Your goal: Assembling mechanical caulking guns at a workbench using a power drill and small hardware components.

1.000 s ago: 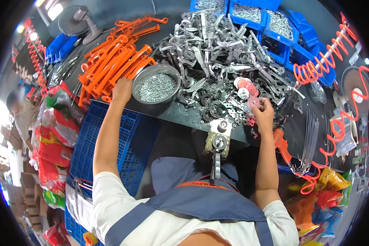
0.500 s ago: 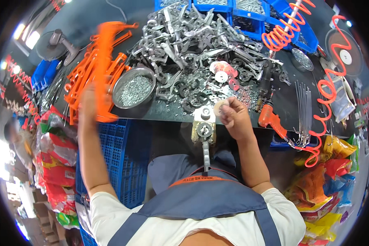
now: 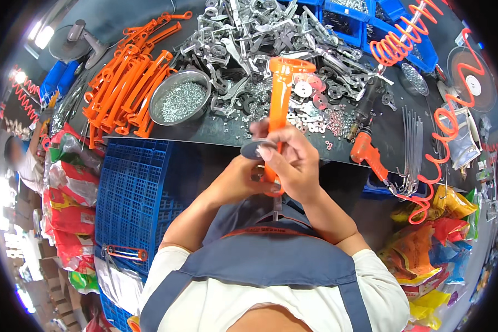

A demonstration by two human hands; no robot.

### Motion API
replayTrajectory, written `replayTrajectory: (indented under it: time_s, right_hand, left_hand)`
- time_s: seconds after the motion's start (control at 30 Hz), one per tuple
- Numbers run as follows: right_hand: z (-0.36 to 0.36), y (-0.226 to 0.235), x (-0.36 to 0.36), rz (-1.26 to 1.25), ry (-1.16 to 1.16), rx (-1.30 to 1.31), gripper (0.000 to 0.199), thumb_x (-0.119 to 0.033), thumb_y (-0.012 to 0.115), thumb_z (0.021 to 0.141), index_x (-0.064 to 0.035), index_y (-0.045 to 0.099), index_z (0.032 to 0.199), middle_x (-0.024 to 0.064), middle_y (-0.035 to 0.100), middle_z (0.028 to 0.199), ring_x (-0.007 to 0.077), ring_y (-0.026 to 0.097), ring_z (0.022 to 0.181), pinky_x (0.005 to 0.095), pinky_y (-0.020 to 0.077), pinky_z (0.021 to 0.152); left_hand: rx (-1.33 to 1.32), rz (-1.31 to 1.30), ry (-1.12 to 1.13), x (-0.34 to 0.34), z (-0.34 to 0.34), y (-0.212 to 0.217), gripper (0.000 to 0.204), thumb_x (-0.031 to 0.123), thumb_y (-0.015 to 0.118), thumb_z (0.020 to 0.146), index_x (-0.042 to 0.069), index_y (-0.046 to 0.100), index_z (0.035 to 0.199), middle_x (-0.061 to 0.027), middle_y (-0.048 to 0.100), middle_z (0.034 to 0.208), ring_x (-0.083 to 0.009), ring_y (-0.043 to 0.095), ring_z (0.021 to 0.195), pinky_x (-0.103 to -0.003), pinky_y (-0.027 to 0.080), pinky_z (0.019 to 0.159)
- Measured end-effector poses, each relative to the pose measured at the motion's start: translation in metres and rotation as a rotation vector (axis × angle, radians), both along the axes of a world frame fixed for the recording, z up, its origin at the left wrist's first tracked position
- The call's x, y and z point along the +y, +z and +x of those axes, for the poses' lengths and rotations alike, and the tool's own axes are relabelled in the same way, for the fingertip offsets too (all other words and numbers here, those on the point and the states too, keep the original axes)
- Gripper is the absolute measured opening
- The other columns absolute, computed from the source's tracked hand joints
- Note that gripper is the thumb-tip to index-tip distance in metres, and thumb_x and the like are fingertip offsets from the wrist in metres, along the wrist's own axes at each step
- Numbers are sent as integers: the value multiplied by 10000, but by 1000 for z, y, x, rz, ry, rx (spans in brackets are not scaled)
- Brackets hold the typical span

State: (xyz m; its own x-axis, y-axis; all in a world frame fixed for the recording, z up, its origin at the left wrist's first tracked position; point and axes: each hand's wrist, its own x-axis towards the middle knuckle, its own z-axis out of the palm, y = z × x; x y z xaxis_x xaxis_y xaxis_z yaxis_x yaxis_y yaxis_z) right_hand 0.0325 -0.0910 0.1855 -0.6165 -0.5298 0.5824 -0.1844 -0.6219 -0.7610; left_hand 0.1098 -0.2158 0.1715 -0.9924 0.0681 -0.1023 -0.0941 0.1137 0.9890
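Observation:
An orange bar-shaped part with a ring at its top end stands nearly upright in front of me. My left hand is closed around its lower stretch. My right hand pinches a thin grey disc between thumb and fingers, holding it against or just beside the orange part; whether they touch I cannot tell. Both hands are close together at the table's front edge. Beneath them, the small clamp-like fixture is mostly hidden, with only a bit of its metal stem showing above my apron.
A heap of orange parts lies left, beside a metal bowl of small fasteners. Grey metal levers pile up behind. A red power driver and coiled red hoses are right. Blue crates stand below left.
My left hand has brought an orange part from the heap on the left to the middle. My right hand, still pinching a disc, has moved slightly left to meet it.

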Motion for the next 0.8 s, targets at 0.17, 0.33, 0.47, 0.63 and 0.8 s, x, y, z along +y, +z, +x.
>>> replayTrajectory:
  time_s: [0.17, 0.33, 0.47, 0.63, 0.8]
  right_hand:
    - [-14, -4, 48, -61, -309, -91, 77, 2, 584, 884, 20, 555, 953, 92, 562, 947, 107, 564, 694, 238, 470, 593]
    - [-19, -40, 65, 208, -414, -129, 73, 15, 603, 870, 52, 584, 929, 74, 561, 903, 65, 530, 610, 185, 418, 465]
    - [-13, -44, 74, 321, -443, -125, 45, 43, 604, 853, 57, 604, 895, 73, 565, 914, 76, 552, 630, 187, 446, 486]
    - [-10, -59, 74, 322, -397, -194, 75, 93, 614, 815, 49, 598, 873, 80, 571, 919, 86, 584, 677, 194, 479, 535]
    - [-24, -64, 71, 387, -575, 510, 203, 105, 689, 708, -21, 628, 854, 95, 608, 850, 187, 617, 662, 263, 474, 545]
  left_hand:
    - [297, 337, 148, -27, -3, -22, 511, -92, 706, 729, 21, 512, 1188, -53, 486, 1123, -180, 540, 1097, -327, 459, 949]
    - [384, -292, 103, -20, -30, -36, 532, -26, 758, 686, 38, 532, 1163, -96, 500, 1145, -217, 548, 1072, -321, 460, 916]
    - [391, -293, 128, -6, -32, -33, 550, -11, 761, 682, 49, 520, 1173, -107, 524, 1149, -234, 557, 1069, -333, 488, 871]
    - [364, -240, 63, 4, -30, -48, 549, 2, 797, 638, 54, 548, 1124, -83, 585, 1055, -190, 583, 978, -307, 480, 829]
    - [384, -478, 206, 0, -27, -58, 521, 57, 810, 651, 27, 555, 1104, -83, 622, 988, -195, 609, 926, -303, 482, 809]
